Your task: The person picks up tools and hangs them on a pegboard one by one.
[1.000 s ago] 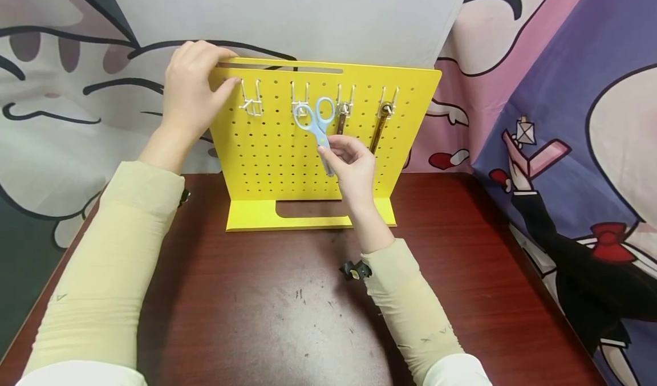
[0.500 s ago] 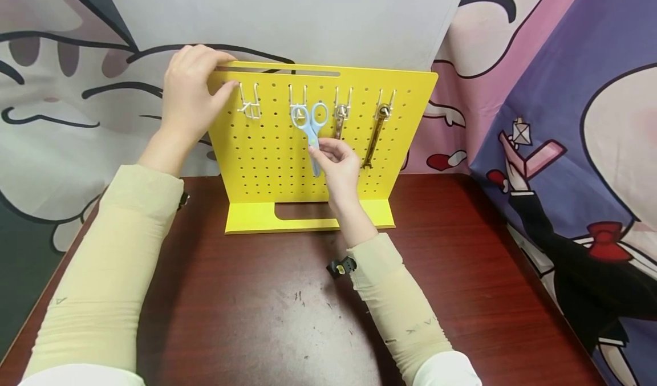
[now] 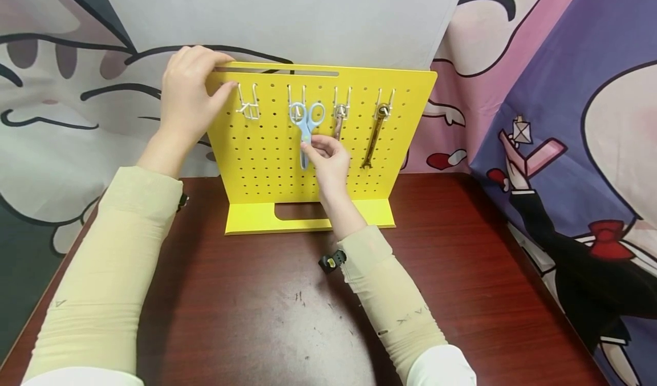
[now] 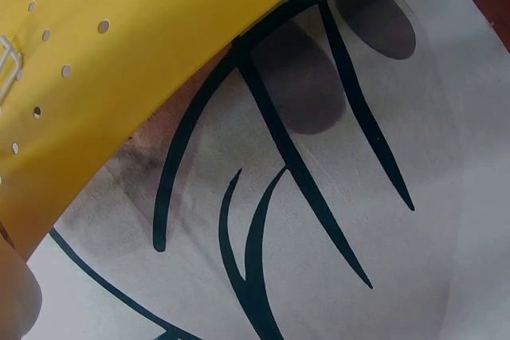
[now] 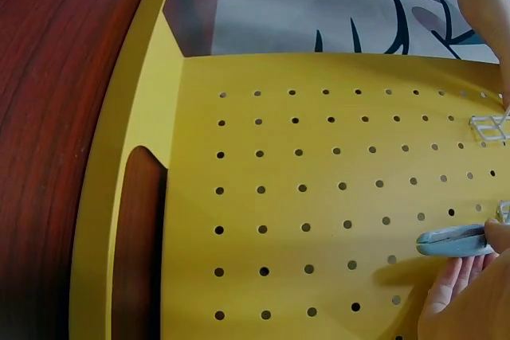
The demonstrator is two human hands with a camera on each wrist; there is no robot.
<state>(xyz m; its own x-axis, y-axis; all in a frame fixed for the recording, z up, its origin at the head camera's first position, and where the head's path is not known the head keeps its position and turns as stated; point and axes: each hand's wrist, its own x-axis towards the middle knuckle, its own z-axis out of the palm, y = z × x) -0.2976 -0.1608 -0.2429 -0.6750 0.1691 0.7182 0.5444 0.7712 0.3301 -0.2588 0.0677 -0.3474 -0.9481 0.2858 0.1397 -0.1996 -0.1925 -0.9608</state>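
My left hand [image 3: 186,98] grips the top left corner of a yellow pegboard [image 3: 418,101], thumb on its front face and fingers over the top edge. In the left wrist view only a bit of the left hand [image 4: 16,300] shows at the lower left. My right hand [image 3: 332,162] pinches light blue scissors [image 3: 306,130] by the blades, handle loops up. Their left loop overlaps the second white wire hook from the left; whether it is over the prongs I cannot tell. In the right wrist view the scissors' blade end [image 5: 454,240] points left, apart from the board.
A wrench [image 3: 373,139] hangs on the rightmost hook, and another metal tool [image 3: 339,125] on the hook beside it, partly behind the right hand. The leftmost hook [image 3: 250,111] bears nothing. The board's foot [image 3: 251,218] stands on a dark red wooden table [image 3: 246,295].
My right hand has carried the scissors left and slightly up, from in front of the third hook's left side to the second hook. The left hand stays on the board's corner.
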